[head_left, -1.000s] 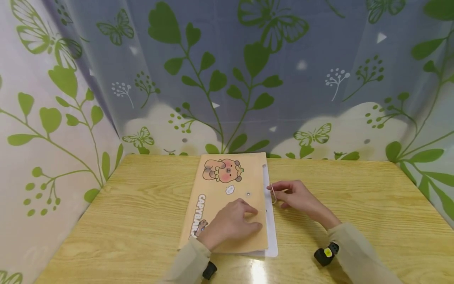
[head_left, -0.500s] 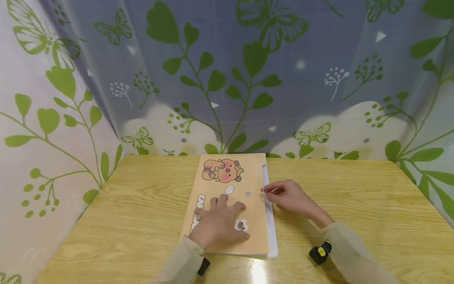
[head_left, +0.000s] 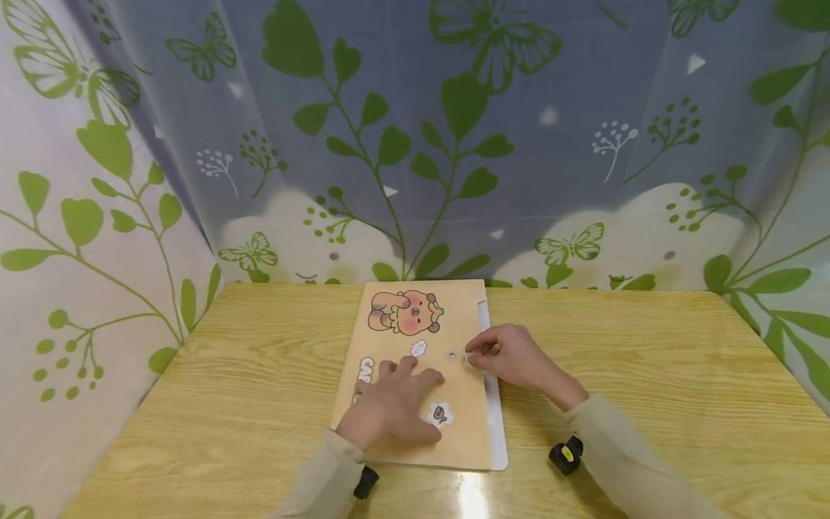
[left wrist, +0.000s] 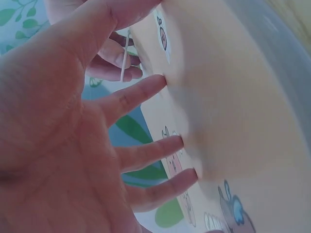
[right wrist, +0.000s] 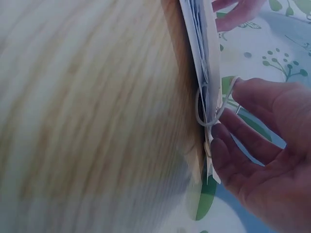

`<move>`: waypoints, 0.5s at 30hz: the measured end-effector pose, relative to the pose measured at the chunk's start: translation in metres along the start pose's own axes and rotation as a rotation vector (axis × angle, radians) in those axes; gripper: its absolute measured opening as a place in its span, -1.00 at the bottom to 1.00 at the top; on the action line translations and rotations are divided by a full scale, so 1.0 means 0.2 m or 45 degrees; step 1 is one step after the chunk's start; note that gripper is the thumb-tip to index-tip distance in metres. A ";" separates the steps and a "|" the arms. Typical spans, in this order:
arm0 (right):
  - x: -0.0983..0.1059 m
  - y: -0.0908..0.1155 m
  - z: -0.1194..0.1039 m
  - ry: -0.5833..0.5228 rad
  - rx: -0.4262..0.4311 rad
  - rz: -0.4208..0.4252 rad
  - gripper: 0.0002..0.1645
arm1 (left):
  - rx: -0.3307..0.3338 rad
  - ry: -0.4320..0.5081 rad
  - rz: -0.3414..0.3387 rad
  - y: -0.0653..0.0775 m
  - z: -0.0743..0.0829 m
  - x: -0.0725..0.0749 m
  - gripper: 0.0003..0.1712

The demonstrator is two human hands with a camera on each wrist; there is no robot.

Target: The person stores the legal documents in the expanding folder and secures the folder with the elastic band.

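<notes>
A peach folder (head_left: 454, 310) with cartoon capybara prints lies flat on the wooden table, a white back flap showing along its right edge. My left hand (head_left: 392, 407) is spread over the lower part of the cover; in the left wrist view its fingertips (left wrist: 177, 141) press on it. Over the right edge, my right hand (head_left: 519, 357) pinches a white elastic cord (right wrist: 227, 102) between thumb and finger. The right wrist view shows the cord looping round the folder's edge, where papers or layers show. A small round button (head_left: 452, 355) sits on the cover just left of the cord.
The wooden table (head_left: 259, 375) extends on both sides of the folder. A printed curtain (head_left: 551, 158) with leaves and butterflies stands behind the table's far edge and along both sides. Each wrist carries a small black device (head_left: 565, 455).
My right hand has drawn the cord left, from beside the folder to over its cover near the button. My left hand has shifted left and spread its fingers on the cover.
</notes>
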State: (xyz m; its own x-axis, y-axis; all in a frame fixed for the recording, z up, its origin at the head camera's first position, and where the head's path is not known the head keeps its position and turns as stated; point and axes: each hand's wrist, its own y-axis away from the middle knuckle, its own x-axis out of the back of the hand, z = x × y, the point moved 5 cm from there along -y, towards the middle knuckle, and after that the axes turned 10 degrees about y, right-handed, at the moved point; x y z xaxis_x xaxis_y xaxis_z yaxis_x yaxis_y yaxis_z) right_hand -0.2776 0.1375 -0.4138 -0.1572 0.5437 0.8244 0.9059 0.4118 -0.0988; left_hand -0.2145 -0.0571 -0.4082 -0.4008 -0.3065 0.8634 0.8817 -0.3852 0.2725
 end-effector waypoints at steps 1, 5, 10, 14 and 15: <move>0.00 -0.01 0.00 0.014 0.007 0.003 -0.83 | -0.005 0.003 0.003 0.00 0.00 0.00 -0.08; -0.03 -0.03 -0.01 0.076 0.053 0.020 -0.85 | -0.031 0.011 0.018 0.00 -0.02 0.01 -0.10; -0.05 -0.05 -0.04 0.179 0.106 0.042 -0.86 | -0.060 0.044 0.020 0.01 -0.03 0.01 -0.12; -0.06 -0.06 -0.05 0.210 0.117 0.027 -0.84 | -0.078 0.071 0.003 0.00 -0.05 0.02 -0.14; -0.06 -0.06 -0.05 0.220 0.123 0.022 -0.83 | -0.081 0.078 0.003 0.01 -0.06 0.02 -0.14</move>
State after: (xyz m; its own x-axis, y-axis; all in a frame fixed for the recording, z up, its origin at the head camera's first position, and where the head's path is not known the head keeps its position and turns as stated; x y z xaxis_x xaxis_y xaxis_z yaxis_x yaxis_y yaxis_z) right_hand -0.2825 0.1187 -0.4174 -0.0645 0.4210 0.9047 0.8646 0.4763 -0.1600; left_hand -0.2181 -0.0689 -0.4088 -0.4149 -0.3591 0.8360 0.8658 -0.4382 0.2415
